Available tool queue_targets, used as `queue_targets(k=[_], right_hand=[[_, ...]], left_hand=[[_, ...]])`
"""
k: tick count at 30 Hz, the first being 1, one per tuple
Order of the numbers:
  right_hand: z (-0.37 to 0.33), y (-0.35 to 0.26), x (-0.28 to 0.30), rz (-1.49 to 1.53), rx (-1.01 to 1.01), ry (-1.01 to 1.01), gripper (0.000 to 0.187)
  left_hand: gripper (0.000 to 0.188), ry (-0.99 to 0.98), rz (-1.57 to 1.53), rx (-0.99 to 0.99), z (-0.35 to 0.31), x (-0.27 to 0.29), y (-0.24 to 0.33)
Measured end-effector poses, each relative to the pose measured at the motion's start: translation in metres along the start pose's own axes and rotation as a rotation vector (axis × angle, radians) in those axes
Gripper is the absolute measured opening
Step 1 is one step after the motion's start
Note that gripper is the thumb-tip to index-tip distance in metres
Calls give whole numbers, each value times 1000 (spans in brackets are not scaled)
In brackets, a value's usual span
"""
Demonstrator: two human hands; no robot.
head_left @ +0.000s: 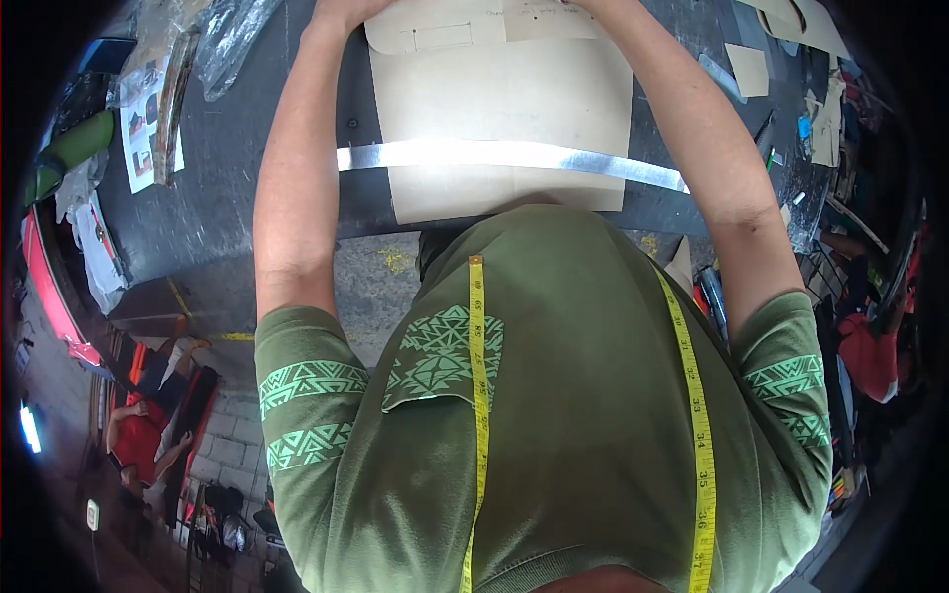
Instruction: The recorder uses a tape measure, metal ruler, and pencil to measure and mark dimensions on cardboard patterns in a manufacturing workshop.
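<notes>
My left hand (345, 9) reaches the top edge of the view, beside the upper left corner of a marked paper pattern piece (450, 36). My right hand (599, 5) is at that same edge, by the piece's right end. The fingers of both hands fall outside the picture, so their grip is hidden. Thin drawn lines and small handwriting mark the pattern piece, which lies over a large beige paper sheet (504, 94). Across the sheet's lower part, between my forearms, runs a long shiny metal ruler (593, 163).
The dark worktable (222, 212) carries clear plastic (232, 44) and a printed sheet (141, 133) at left, paper offcuts (747, 69) at right. A yellow tape measure (697, 425) hangs down my shirt. A person in red (138, 430) sits at lower left.
</notes>
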State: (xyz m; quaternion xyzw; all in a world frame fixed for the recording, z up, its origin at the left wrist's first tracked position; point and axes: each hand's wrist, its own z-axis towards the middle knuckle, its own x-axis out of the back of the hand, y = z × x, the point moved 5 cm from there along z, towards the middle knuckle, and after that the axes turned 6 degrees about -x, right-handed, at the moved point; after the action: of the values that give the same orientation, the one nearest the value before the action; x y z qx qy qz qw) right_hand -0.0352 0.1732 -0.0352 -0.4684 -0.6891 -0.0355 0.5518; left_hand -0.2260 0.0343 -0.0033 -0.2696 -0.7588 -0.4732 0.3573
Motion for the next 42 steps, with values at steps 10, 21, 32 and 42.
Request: queue_targets(k=[10,21,32,42], right_hand=[[9,8,-3,-30,-35,6,21],[-2,-1,2,19,-37,-6,22],[-13,0,1,123,-6,-15,21],[-8,-2,1,134,-10,-11,22]], left_hand=[[58,-97,-80,-52,23,-7,-14],[47,14,-120,-75,-5,1,3],[42,-9,-96,-98,-13,3,13],[35,-19,-96,-47,-16,5,13]])
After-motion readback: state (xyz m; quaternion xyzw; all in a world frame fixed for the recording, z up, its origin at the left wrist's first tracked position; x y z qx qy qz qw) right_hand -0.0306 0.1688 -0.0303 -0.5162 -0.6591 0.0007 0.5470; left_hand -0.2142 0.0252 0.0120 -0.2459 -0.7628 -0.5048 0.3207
